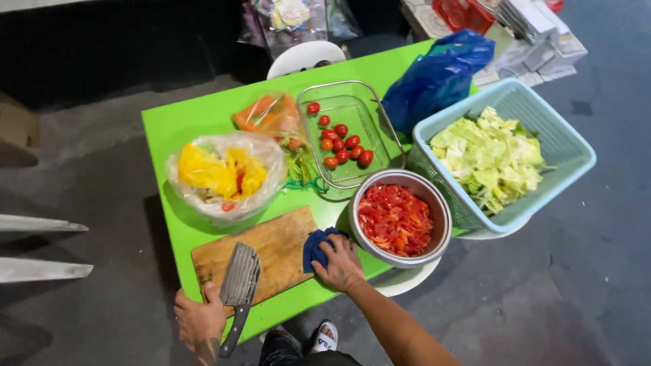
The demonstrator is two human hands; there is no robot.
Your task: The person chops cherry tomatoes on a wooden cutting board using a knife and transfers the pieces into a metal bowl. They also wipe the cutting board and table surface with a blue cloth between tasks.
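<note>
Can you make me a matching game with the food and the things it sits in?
Things:
1. whole cherry tomatoes
2. chopped red tomatoes
3. cut cabbage
4. yellow pepper pieces

Places:
A. light blue plastic basket
B. clear plastic bag
C. wire tray
D. round metal bowl

Pairs: 1-C, 2-D, 3-A, 4-B
</note>
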